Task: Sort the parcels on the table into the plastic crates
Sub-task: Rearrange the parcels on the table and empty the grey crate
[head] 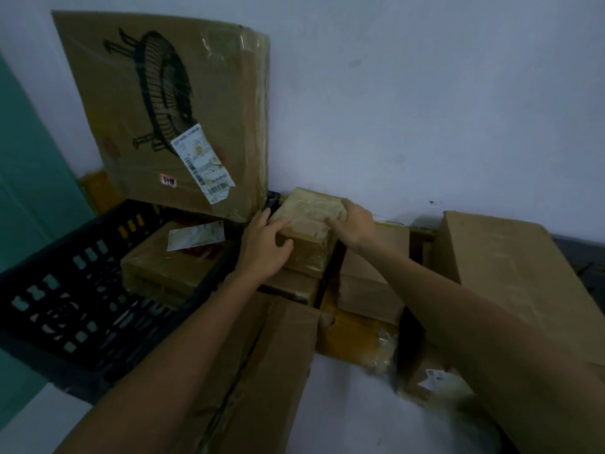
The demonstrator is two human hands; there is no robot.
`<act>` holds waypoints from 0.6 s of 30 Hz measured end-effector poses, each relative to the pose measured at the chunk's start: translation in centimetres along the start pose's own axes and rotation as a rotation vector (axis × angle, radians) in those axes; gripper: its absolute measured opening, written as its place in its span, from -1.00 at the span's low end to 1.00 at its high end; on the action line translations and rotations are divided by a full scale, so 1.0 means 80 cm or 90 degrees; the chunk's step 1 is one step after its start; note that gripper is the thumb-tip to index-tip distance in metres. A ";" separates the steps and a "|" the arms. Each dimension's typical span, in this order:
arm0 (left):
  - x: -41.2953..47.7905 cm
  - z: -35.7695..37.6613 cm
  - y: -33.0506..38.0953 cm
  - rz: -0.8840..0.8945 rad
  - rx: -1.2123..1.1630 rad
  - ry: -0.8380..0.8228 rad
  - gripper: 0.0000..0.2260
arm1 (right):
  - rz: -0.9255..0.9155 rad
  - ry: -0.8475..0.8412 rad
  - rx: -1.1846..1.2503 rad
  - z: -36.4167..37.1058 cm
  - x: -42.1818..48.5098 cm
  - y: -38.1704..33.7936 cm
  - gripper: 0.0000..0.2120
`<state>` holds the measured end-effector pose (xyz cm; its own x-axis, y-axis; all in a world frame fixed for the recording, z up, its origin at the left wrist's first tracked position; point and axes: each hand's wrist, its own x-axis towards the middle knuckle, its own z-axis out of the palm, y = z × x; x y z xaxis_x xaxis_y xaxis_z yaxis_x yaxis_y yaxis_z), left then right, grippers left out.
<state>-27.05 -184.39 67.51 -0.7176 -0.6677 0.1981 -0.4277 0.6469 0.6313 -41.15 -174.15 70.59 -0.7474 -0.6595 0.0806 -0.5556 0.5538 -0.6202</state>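
Note:
A small taped cardboard parcel (307,214) lies on top of a stack of boxes at the middle of the view. My left hand (266,245) grips its near left corner and my right hand (353,222) holds its right edge. To the left stands a black plastic crate (65,276) holding one brown parcel with a white label (173,260). A second black crate rim (330,267) shows just under the held parcel, mostly hidden by boxes.
A big flat carton printed with a fan (163,109) leans on the wall behind the crate. A large box (510,273) lies at the right, another carton (248,371) under my arms, smaller parcels (366,286) between them. The white wall is close behind.

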 end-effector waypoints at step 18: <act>-0.126 0.069 0.304 0.281 -0.051 0.039 -0.64 | -0.060 0.265 0.048 -0.272 -0.145 0.138 -0.43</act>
<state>-33.24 -159.93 76.72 -0.7870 -0.3562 0.5037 -0.0419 0.8455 0.5324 -46.53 -149.30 79.77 -0.7861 -0.4356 0.4386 -0.6123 0.4518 -0.6488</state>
